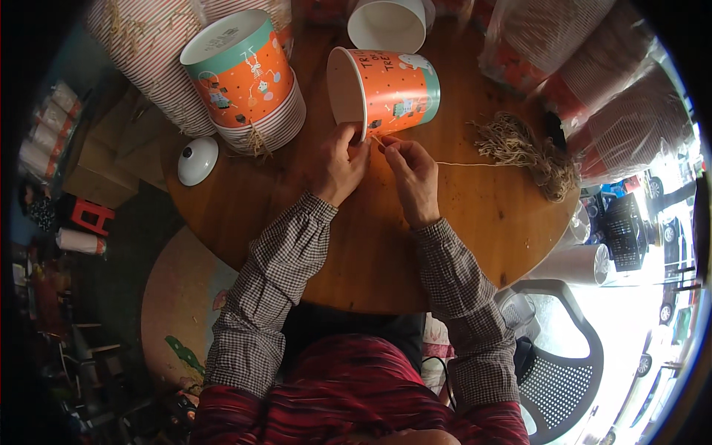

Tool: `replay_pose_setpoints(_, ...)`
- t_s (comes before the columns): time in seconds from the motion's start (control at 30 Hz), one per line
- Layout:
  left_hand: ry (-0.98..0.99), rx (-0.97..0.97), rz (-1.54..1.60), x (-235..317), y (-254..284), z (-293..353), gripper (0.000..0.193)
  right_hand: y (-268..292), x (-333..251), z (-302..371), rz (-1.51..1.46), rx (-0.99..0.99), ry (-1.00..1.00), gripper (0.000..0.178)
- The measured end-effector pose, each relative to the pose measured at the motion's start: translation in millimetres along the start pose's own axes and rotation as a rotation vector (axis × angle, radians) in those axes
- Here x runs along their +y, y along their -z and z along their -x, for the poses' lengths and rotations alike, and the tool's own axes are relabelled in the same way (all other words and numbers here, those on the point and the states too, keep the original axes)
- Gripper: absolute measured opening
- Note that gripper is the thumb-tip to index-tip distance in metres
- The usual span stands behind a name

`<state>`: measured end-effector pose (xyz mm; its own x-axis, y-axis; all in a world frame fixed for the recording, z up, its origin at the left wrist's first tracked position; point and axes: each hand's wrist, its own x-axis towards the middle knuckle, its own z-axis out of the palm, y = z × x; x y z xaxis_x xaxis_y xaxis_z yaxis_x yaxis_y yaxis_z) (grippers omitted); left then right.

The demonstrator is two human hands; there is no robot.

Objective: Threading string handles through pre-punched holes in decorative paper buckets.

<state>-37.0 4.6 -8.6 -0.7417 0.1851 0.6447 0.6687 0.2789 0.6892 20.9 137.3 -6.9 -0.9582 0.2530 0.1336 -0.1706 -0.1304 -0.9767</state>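
Observation:
A printed orange paper bucket (400, 93) lies on its side on the round wooden table (356, 259), its white-rimmed mouth facing left. My left hand (343, 165) is closed on the lower part of that rim, thumb and fingers near its edge. Close beside it, my right hand (414, 178) pinches a thin tan string (475, 164) against the rim's lower edge. From there the string runs right to a loose bundle of twine strands (530, 152). Fingers partly hide where string and rim meet.
At the left stands a nested stack of similar buckets (241, 70), with a white lid (198, 161) in front. A white bucket (387, 26) lies behind. Plastic-wrapped stacks (630, 126) crowd the far right. A grey chair (586, 378) is right of me; a red stool (93, 216) is left.

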Motion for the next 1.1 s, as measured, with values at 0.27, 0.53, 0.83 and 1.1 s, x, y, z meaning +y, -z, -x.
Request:
replay_pose_setpoints(0.27, -0.002, -0.026, -0.033, -1, 0, 0, 0.017, -3, 11, -7, -0.012, 0.043, 0.035, 0.014)
replay_pose_setpoints(0.53, 0.012, -0.034, -0.002, -4, 0, 2, 0.028, -2, 15, -9, -0.003, 0.104, 0.069, 0.016)
replay_pose_setpoints(0.83, -0.077, -0.06, 0.008, 3, -3, 1, 0.026, 2, 9, -8, 0.114, 0.039, 0.01, 0.021)
replay_pose_setpoints(1.1, -0.12, -0.045, 0.063, 3, -5, 3, 0.02, 0, 8, -9, 0.107, 0.06, 0.038, 0.022)
